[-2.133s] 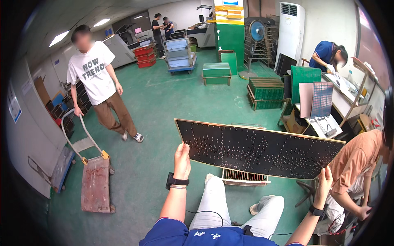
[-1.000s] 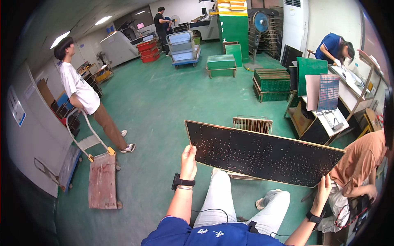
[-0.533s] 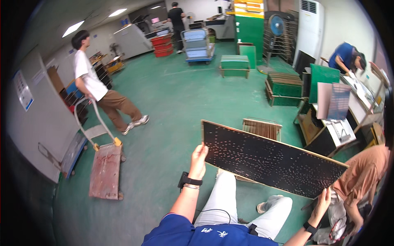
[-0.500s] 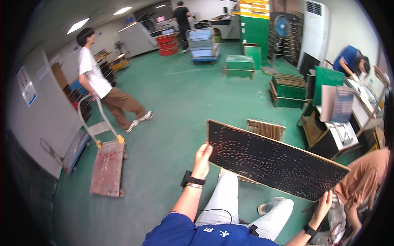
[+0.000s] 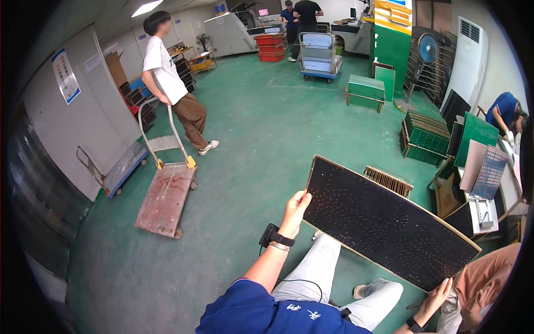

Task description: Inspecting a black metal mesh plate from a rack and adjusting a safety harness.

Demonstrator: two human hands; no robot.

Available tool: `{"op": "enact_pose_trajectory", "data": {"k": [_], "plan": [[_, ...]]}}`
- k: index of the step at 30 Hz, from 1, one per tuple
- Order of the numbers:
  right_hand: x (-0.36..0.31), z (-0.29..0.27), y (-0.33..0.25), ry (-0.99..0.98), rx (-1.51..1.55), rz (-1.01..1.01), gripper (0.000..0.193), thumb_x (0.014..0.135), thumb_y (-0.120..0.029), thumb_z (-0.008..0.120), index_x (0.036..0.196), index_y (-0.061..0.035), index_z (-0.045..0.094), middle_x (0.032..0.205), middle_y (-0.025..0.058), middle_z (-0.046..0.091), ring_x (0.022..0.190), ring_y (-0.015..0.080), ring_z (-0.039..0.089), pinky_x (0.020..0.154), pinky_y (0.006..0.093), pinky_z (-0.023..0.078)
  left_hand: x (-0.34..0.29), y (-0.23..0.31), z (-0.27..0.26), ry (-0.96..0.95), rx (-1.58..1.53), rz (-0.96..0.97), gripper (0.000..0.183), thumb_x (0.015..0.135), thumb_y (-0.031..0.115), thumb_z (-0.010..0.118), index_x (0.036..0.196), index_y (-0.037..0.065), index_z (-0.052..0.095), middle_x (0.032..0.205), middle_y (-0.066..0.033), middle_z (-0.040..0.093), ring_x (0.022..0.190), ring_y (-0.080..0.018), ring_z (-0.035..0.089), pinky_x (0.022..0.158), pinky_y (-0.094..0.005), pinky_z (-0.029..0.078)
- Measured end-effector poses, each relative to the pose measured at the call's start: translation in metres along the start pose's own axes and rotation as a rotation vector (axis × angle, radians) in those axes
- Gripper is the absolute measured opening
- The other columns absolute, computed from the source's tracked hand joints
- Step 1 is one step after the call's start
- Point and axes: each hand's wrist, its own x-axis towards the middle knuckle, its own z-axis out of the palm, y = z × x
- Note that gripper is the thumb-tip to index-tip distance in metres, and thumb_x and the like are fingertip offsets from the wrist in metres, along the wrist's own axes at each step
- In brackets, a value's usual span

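A long black circuit board panel [image 5: 384, 220] with many small pale marks and a thin tan edge is held up in front of my lap. It slopes down from upper left to lower right. My left hand [image 5: 295, 209] is closed on its left end, thumb against the near face. Around the lower right corner, my right hand [image 5: 435, 303] grips the panel. Behind the panel's upper edge a slotted rack [image 5: 389, 179] shows, its lower part hidden.
At left, a person [image 5: 167, 61] leans on a hand trolley [image 5: 165, 200]; a blue flat trolley [image 5: 125, 168] stands by the wall. Green board stacks [image 5: 425, 136] sit on racks at right. Close on my right is another person [image 5: 492, 278]. Farther back stands a cart of blue bins [image 5: 318, 53].
My view has turned left, so the room appears shifted right. The panel stays in both hands, its face now at a slightly different angle. A second person shows at the back.
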Motion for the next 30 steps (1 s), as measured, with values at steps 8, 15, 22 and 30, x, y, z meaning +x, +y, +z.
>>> {"op": "enact_pose_trajectory", "data": {"k": [8, 15, 22, 30], "plan": [[-0.025, 0.027, -0.020, -0.124, 0.067, -0.007, 0.035, 0.084, -0.018, 0.046, 0.114, -0.0004, 0.041, 0.104, 0.0034, 0.049, 0.092, 0.0071, 0.044, 0.078, 0.0185, 0.035, 0.002, -0.008, -0.011, 0.036, 0.144, 0.002, 0.021, 0.081, 0.026, 0.052, 0.081, 0.005, 0.052, 0.072, 0.0071, 0.044, 0.068, -0.0027, 0.038, 0.064, -0.0172, 0.033], [-0.032, 0.031, -0.020, -0.045, 0.078, -0.031, 0.029, 0.083, -0.014, 0.048, 0.107, 0.0013, 0.046, 0.098, 0.0041, 0.051, 0.086, 0.0084, 0.046, 0.078, 0.0201, 0.035, 0.003, -0.008, -0.008, 0.035, 0.155, 0.005, 0.019, 0.081, 0.023, 0.052, 0.078, 0.004, 0.052, 0.067, 0.0080, 0.038, 0.062, -0.0022, 0.032, 0.056, -0.0168, 0.028], [-0.036, 0.029, -0.018, -0.054, 0.110, -0.046, 0.027, 0.082, -0.012, 0.048, 0.106, 0.0005, 0.047, 0.098, 0.0045, 0.052, 0.087, 0.0084, 0.047, 0.078, 0.0199, 0.036, 0.006, -0.011, -0.005, 0.019, 0.137, -0.024, 0.019, 0.081, 0.022, 0.052, 0.076, 0.004, 0.051, 0.066, 0.0081, 0.036, 0.062, -0.0021, 0.031, 0.055, -0.0170, 0.028], [-0.033, 0.029, -0.013, -0.077, 0.125, -0.024, 0.026, 0.083, -0.012, 0.046, 0.107, -0.0009, 0.046, 0.101, 0.0046, 0.053, 0.089, 0.0091, 0.049, 0.079, 0.0204, 0.037, 0.006, -0.009, -0.001, 0.023, 0.134, -0.014, 0.017, 0.081, 0.021, 0.051, 0.075, 0.005, 0.050, 0.067, 0.0081, 0.037, 0.062, -0.0018, 0.032, 0.056, -0.0163, 0.028]]}}
